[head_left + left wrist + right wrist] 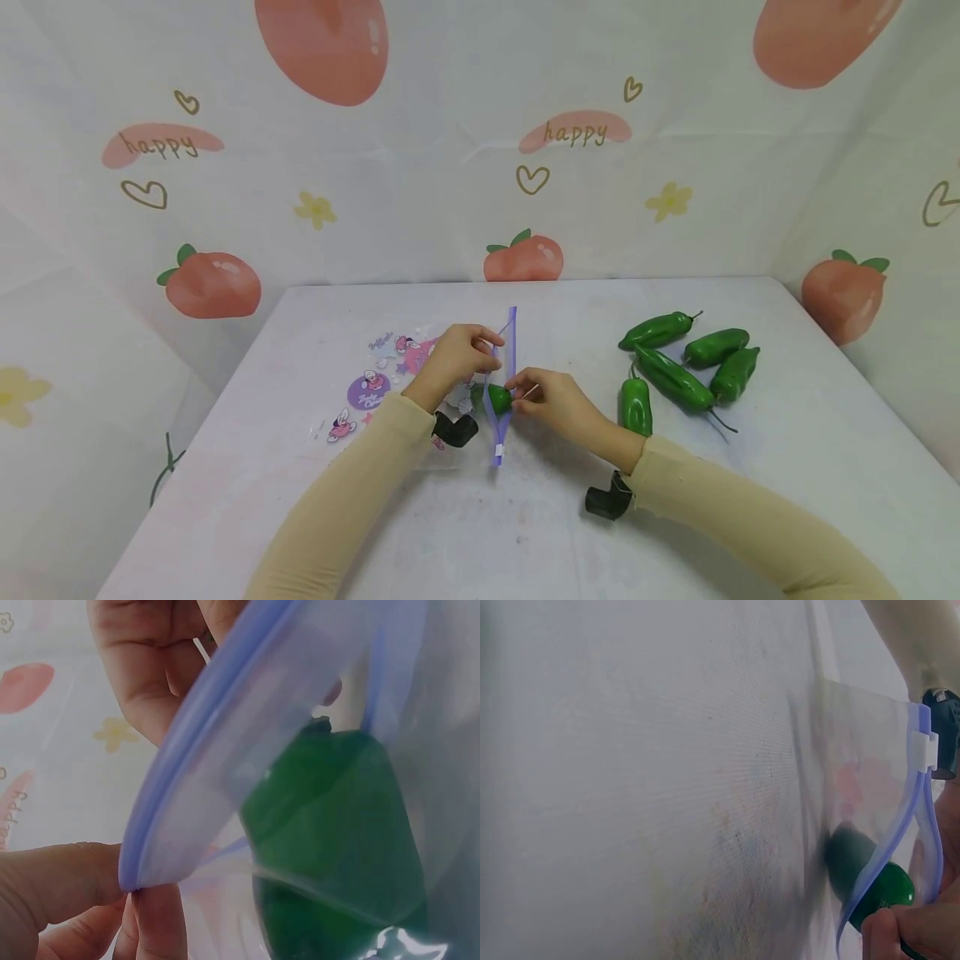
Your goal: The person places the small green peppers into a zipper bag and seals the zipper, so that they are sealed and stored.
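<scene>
A clear zip bag [372, 390] with purple zip edges and pink cartoon prints lies on the table, its mouth parted toward the right. My left hand [461, 354] pinches the upper zip edge between thumb and fingers, as the left wrist view shows closely. In the bag's mouth sits a green pepper [497, 399], its body inside the bag and its stem end facing out. My right hand [555, 404] holds that pepper at the stem with its fingertips. A white slider [925, 752] sits near one end of the zip.
Several more green peppers [667, 375] lie in a loose group on the table [480, 533], right of the bag. Behind stands a white printed cloth backdrop [450, 183]. A black wrist camera [609, 497] is strapped near the right cuff.
</scene>
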`<state>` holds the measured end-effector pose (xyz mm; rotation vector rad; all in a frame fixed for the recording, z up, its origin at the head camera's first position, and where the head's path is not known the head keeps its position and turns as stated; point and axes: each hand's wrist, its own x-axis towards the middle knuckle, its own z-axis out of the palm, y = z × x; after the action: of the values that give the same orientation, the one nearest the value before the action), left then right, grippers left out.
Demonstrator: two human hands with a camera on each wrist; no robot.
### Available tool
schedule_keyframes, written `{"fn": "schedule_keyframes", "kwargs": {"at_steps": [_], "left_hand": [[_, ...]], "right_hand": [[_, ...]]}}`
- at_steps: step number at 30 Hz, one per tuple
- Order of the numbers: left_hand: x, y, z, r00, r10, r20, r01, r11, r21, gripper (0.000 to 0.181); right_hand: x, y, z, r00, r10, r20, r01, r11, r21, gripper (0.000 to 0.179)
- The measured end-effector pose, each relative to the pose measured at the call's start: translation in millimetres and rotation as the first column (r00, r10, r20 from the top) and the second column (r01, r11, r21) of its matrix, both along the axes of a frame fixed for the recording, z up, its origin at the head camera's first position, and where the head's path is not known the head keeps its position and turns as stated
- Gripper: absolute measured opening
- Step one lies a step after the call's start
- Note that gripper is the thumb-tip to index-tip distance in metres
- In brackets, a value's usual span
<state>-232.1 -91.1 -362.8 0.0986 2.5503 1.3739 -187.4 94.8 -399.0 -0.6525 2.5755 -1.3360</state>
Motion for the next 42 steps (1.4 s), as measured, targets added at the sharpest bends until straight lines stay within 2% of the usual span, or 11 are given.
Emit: {"fn": "schedule_keyframes", "kwargs": {"at_steps": [9, 20, 42], "left_hand": [[0.4, 1.4, 1.0, 1.000, 0.003, 0.012, -0.003, 1.000, -0.006, 0.034], [1.5, 1.6, 1.0, 1.000, 0.009, 0.011, -0.009, 1.000, 0.004, 0.035], [3.2, 0.9, 3.8, 1.000, 0.000, -0.013, 0.000, 1.000, 0.009, 0.033]], "right_hand": [[-0.8, -0.8, 1.1, 1.000, 0.015, 0.005, -0.015, 1.000, 0.000, 0.019], [0.1, 0.4, 0.9, 0.997, 0.053, -0.063, -0.053, 0.999, 0.006, 0.024], [-3.1, -0.8, -3.0, 0.996, 0.092, -0.016, -0.091, 0.995, 0.034, 0.026]]}}
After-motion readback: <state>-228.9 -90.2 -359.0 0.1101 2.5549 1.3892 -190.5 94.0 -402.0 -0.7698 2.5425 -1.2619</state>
